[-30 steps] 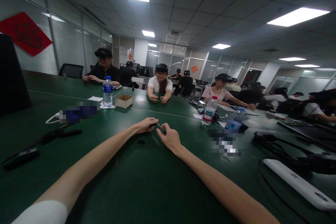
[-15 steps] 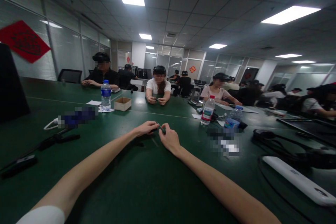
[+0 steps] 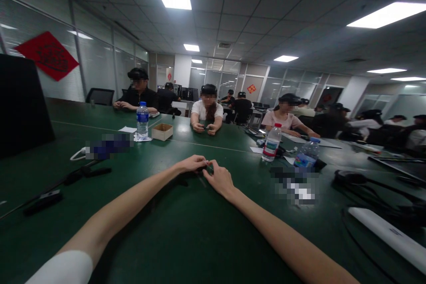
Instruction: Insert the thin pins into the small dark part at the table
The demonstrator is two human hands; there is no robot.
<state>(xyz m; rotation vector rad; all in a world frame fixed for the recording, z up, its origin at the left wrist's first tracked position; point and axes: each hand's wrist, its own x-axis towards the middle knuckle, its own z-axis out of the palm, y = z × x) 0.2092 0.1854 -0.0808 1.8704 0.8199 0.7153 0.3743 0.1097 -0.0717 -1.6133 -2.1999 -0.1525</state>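
Both arms stretch out over the green table [image 3: 159,239], and my hands meet near its middle. My left hand [image 3: 193,163] is closed, its fingertips pinched close to those of the other hand. Thumb and fingers of my right hand [image 3: 219,177] are curled round a small, thin dark object [image 3: 210,168]. What the left fingers hold is too small to make out. Both hands are just above the tabletop, fingertips almost touching.
Beyond my hands stand a small open box [image 3: 162,132] and a blue-capped water bottle [image 3: 142,122]. On the right are a red-capped bottle [image 3: 272,143], another bottle [image 3: 306,154], black cables and a white device [image 3: 389,233]. A person in white [image 3: 207,108] sits opposite.
The whole view has shifted, so everything appears slightly further right. My fingertips have drawn a little closer together; both hands stay pinched in the same place over the table.
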